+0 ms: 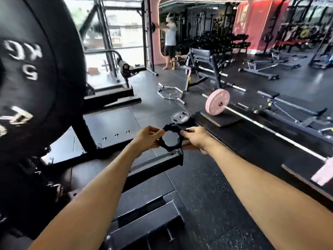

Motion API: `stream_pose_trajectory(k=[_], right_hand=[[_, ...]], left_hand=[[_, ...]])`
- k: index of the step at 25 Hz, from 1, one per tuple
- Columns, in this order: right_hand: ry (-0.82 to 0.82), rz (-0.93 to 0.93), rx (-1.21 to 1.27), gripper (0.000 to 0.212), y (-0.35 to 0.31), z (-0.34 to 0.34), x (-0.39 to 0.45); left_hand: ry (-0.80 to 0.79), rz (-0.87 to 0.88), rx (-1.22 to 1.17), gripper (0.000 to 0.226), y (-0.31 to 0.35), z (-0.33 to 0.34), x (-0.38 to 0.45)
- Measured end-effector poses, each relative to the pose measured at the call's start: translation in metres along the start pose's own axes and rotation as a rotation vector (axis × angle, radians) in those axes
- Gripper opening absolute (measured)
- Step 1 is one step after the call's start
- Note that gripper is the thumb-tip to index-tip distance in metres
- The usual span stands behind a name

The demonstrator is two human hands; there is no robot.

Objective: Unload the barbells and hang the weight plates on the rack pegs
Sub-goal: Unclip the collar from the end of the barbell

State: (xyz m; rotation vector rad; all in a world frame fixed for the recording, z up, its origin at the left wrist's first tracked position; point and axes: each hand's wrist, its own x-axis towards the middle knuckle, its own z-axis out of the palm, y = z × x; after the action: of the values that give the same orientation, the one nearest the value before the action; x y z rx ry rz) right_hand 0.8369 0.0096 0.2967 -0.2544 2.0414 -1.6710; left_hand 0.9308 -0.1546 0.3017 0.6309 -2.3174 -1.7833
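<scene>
Head view, black plate (32, 83) looming left, pink-plated barbell (217, 102) right

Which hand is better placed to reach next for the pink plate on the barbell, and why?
Probably the right hand. Both hands grip the black collar, but the pink plate sits ahead on the right side, nearer that hand; the left hand would have to cross over.

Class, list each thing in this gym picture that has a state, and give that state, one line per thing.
Black collar: off any bar, held by both hands.
Left hand: grips the collar.
Right hand: grips the collar.
Pink plate: loaded on barbell.
Grey plate: flat on floor.
</scene>
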Motion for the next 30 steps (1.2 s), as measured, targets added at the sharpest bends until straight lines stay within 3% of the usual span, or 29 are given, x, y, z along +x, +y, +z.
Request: stream_pose_trajectory(k=[5, 8, 11, 14, 21, 25, 30], right_hand=[[0.028, 0.117, -0.077, 0.017, 0.07, 0.021, 0.101], [0.033, 0.192, -0.045, 0.012, 0.101, 0.033, 0.136], [0.012, 0.269, -0.042, 0.02, 0.13, 0.044, 0.165], [0.002, 0.314, -0.04, 0.01, 0.15, 0.055, 0.185], [0.065, 0.328, -0.088, 0.03, 0.182, 0.066, 0.218], [0.068, 0.319, -0.11, 0.029, 0.177, 0.066, 0.216], [0.118, 0.136, -0.563, 0.05, 0.162, 0.046, 0.184]], left_hand=[[-0.029, -0.138, 0.033, 0.015, -0.075, 0.014, 0.092], [-0.019, -0.206, 0.062, 0.018, -0.121, 0.023, 0.124], [-0.018, -0.267, 0.108, 0.025, -0.159, 0.027, 0.147], [0.042, -0.28, 0.148, 0.023, -0.187, 0.028, 0.165], [0.168, -0.274, 0.228, 0.022, -0.202, 0.035, 0.186], [0.162, -0.283, 0.215, 0.022, -0.203, 0.036, 0.187], [0.214, -0.219, 0.341, 0.041, -0.186, 0.035, 0.166]])
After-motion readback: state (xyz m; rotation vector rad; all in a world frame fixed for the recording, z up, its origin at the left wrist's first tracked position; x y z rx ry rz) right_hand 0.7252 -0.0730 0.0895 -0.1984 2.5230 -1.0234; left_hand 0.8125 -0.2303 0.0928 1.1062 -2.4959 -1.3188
